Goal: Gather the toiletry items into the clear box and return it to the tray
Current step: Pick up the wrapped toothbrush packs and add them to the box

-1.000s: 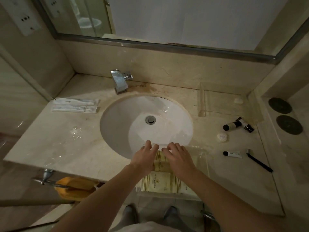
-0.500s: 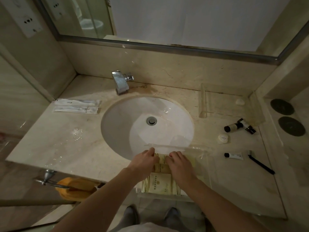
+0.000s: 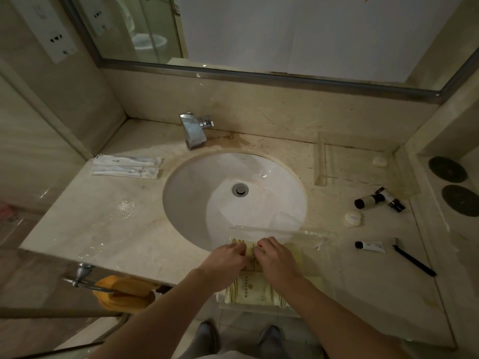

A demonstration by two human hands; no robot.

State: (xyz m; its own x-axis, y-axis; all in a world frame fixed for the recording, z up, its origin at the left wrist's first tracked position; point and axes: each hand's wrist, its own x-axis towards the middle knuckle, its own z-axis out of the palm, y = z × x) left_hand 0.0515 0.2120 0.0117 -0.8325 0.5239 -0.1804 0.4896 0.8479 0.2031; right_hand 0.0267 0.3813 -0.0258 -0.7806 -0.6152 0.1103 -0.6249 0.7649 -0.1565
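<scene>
A clear box (image 3: 281, 231) sits at the counter's front edge, partly over the sink rim. Inside lie yellow striped packets; one (image 3: 250, 294) lies flat nearest me. My left hand (image 3: 226, 259) and my right hand (image 3: 278, 259) are side by side in the box, fingertips curled onto an upper yellow packet (image 3: 250, 256) between them. On the counter to the right lie two small dark-capped bottles (image 3: 368, 202), a round soap (image 3: 352, 218), a small white tube (image 3: 370, 246) and a black razor (image 3: 413, 260). A clear tray (image 3: 321, 161) stands at the back right.
Two wrapped toothbrush packets (image 3: 127, 167) lie left of the sink (image 3: 197, 193). The faucet (image 3: 194, 130) is behind the basin. A small pale soap (image 3: 379, 161) lies in the tray. Two dark round coasters (image 3: 447, 169) sit on the right ledge. An orange towel (image 3: 124, 291) hangs below the counter.
Both hands drew back slightly toward me. Their fingers went from stretched flat at the box's far edge to curled onto the upper yellow packet.
</scene>
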